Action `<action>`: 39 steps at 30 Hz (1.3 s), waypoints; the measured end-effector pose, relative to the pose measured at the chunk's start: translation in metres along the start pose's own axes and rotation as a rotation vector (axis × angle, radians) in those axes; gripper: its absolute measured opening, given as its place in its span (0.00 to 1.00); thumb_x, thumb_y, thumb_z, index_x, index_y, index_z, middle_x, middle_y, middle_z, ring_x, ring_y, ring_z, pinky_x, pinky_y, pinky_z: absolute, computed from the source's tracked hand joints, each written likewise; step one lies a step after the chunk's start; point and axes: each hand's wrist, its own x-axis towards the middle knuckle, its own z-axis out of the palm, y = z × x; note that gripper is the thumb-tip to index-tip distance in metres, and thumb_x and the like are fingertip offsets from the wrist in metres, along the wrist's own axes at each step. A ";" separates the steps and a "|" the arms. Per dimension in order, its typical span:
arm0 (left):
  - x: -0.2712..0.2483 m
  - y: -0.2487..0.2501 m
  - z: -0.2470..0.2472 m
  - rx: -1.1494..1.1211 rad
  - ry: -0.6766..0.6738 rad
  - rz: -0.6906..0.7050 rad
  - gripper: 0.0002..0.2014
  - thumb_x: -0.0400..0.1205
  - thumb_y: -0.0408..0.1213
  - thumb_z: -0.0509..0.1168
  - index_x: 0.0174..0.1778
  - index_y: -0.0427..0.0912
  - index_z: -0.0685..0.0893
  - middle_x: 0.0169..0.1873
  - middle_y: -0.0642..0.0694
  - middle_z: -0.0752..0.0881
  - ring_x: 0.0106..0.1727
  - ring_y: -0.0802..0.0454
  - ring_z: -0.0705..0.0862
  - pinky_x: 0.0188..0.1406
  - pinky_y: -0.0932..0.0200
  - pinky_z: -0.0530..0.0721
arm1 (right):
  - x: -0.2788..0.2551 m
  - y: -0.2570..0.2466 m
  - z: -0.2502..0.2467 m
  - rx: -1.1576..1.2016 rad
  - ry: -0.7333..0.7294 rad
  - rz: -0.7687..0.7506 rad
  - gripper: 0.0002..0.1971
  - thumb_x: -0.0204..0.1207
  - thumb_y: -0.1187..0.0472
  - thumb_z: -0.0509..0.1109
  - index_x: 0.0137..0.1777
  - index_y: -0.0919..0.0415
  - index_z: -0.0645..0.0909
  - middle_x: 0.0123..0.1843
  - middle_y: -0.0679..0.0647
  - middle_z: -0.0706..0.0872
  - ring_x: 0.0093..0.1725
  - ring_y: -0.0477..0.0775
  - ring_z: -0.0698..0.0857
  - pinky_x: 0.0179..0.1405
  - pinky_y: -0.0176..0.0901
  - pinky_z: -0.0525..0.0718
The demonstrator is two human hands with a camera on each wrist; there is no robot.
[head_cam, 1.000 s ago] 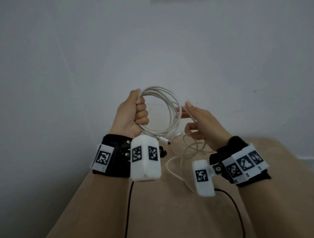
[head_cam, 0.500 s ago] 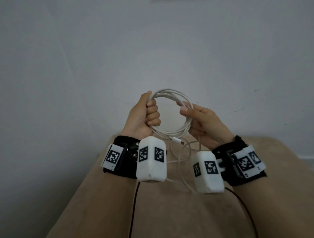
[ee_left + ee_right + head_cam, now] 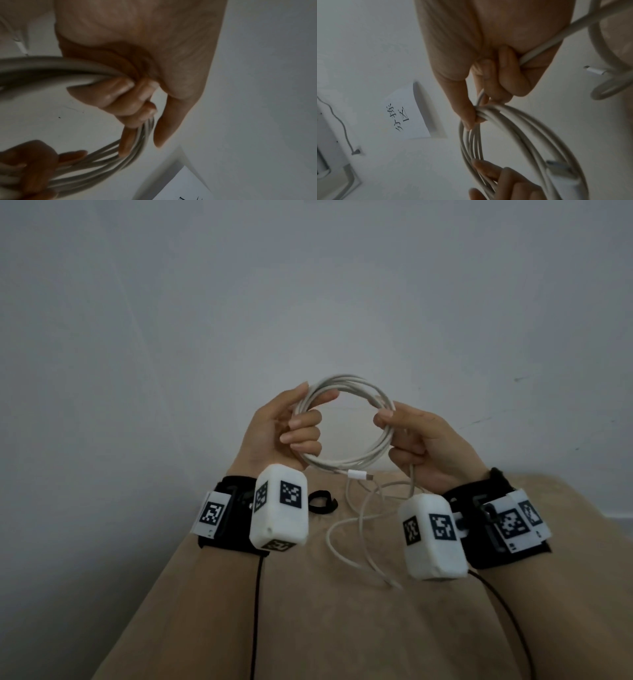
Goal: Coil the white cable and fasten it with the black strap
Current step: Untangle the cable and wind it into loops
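The white cable [image 3: 346, 383] is wound into a ring of several loops, held up in front of the wall. My left hand [image 3: 291, 428] grips the ring's left side, fingers curled round the strands [image 3: 132, 152]. My right hand [image 3: 404, 433] pinches the right side between thumb and fingers and also holds the loose run [image 3: 544, 48] across its palm. A white plug end [image 3: 358, 474] sticks out at the ring's bottom. The loose tail [image 3: 346, 542] hangs down and lies in curves on the tan surface. The black strap [image 3: 322, 501] lies curled on that surface, behind my left wrist, touched by neither hand.
A tan padded surface [image 3: 325, 628] stretches under both forearms, meeting a plain grey wall [image 3: 308, 302] behind. Black wires [image 3: 257, 611] run from the wrist cameras along my arms. A paper note with handwriting [image 3: 406, 115] hangs on the wall in the right wrist view.
My right hand swung in from the loose run and laid another loop on the ring, now pinching its right side. Both hands rose slightly, and the strap came into view.
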 end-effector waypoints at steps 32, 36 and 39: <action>0.004 -0.016 0.016 1.058 0.244 -0.236 0.23 0.81 0.60 0.59 0.29 0.46 0.77 0.17 0.56 0.63 0.17 0.60 0.56 0.14 0.69 0.53 | -0.007 0.007 0.012 -0.994 -0.099 -0.153 0.09 0.79 0.62 0.69 0.42 0.66 0.88 0.19 0.44 0.71 0.16 0.42 0.64 0.18 0.25 0.63; 0.004 -0.012 0.012 0.855 0.260 -0.115 0.22 0.84 0.55 0.57 0.27 0.48 0.69 0.17 0.56 0.60 0.16 0.61 0.54 0.14 0.68 0.49 | -0.007 0.003 0.010 -0.845 0.041 -0.197 0.08 0.77 0.60 0.72 0.51 0.62 0.88 0.23 0.38 0.81 0.18 0.35 0.74 0.18 0.23 0.67; 0.001 -0.004 0.009 0.700 0.276 -0.028 0.21 0.85 0.54 0.55 0.28 0.48 0.64 0.16 0.57 0.59 0.15 0.62 0.53 0.13 0.70 0.49 | -0.007 -0.001 0.003 -0.725 0.134 -0.204 0.10 0.76 0.56 0.73 0.55 0.58 0.88 0.26 0.36 0.83 0.18 0.37 0.73 0.19 0.28 0.68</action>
